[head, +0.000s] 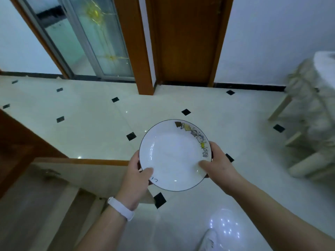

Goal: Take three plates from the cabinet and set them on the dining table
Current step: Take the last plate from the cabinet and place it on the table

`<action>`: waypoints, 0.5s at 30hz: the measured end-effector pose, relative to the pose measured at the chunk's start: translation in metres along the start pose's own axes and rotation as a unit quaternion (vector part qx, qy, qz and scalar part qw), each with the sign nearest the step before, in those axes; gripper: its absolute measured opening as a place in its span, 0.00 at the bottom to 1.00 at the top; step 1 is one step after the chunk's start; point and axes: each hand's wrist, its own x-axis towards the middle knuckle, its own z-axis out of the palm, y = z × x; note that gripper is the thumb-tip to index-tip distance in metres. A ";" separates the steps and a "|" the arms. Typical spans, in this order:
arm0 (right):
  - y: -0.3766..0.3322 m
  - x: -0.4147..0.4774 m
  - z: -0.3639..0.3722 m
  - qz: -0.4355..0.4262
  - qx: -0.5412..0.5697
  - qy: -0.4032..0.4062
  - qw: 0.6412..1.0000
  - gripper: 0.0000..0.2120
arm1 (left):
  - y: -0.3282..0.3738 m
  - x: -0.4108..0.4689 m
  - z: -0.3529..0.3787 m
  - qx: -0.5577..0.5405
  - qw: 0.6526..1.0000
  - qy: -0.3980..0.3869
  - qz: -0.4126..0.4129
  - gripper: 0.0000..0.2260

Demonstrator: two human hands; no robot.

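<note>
Grip: left hand (139, 171) and right hand (218, 160) clamp plate (172, 154) at opposite rims, thumbs pressed on upper face, fingers hidden beneath. Two-sided hold keeps plate level, face up, at mid-body height over tiled floor (90, 127). Stack count beneath top plate: cannot tell. Watch band (121, 208) on left wrist. Open cabinet door (81, 161) just beside left forearm; judged snag risk on turning. Covered tabletop (324, 66) far right, stool (308, 160) before it; stool likely obstructs approach. Wooden door (188, 38) ahead, closed.
</note>
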 end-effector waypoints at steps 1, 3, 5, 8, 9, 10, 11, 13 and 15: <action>0.000 0.005 -0.019 0.003 0.003 0.009 1.000 0.27 | 0.005 0.009 0.019 0.013 1.000 -0.010 0.005 0.26; 0.000 0.013 -0.058 0.010 0.009 0.028 1.000 0.27 | 0.013 0.025 0.058 0.021 0.999 -0.028 0.010 0.25; -0.002 0.021 -0.095 0.011 0.013 0.047 0.999 0.26 | 0.021 0.039 0.096 0.004 0.999 -0.046 0.006 0.25; -0.003 0.031 -0.148 0.002 0.014 0.078 0.997 0.26 | 0.032 0.060 0.152 -0.014 0.997 -0.075 0.004 0.25; -0.003 0.033 -0.163 0.000 0.018 0.091 0.996 0.26 | 0.036 0.067 0.170 -0.015 0.996 -0.083 0.003 0.25; -0.003 0.035 -0.178 -0.001 0.023 0.103 0.994 0.27 | 0.040 0.074 0.186 -0.015 0.996 -0.091 0.003 0.25; -0.002 0.037 -0.192 -0.002 0.026 0.116 0.993 0.27 | 0.044 0.082 0.201 -0.012 0.995 -0.103 0.005 0.25; 0.000 0.039 -0.218 -0.001 0.031 0.141 0.990 0.27 | 0.050 0.096 0.229 -0.004 0.992 -0.129 0.008 0.25; 0.001 0.044 -0.243 0.002 0.038 0.160 0.986 0.28 | 0.056 0.111 0.255 -0.003 0.988 -0.157 0.010 0.25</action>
